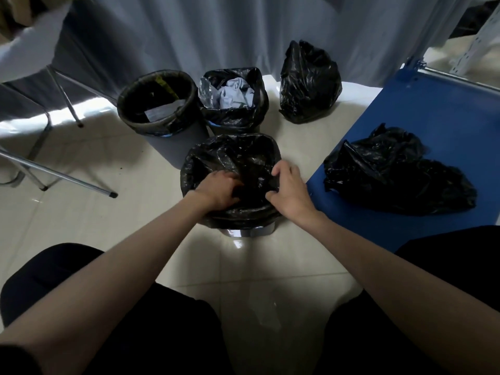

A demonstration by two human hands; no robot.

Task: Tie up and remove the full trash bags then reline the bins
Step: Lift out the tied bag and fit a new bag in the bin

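Observation:
A grey bin [250, 232] stands on the floor right in front of me, lined with a black trash bag [230, 155] that drapes over its rim. My left hand [220, 189] and my right hand [288, 189] both pinch the bag's plastic at the near rim, close together. Behind it stand two more bins: the left bin [176, 142] holds a black liner and some paper, the middle bin [235, 115] is full of crumpled grey and white waste. A tied full black bag [308, 85] sits on the floor at the back right.
A blue platform [433, 125] at the right carries a heap of loose black bags [397, 171]. Metal chair or table legs [62, 174] stand at the left. A pale curtain [216, 31] hangs behind the bins. My dark-clothed knees frame the bottom of the view.

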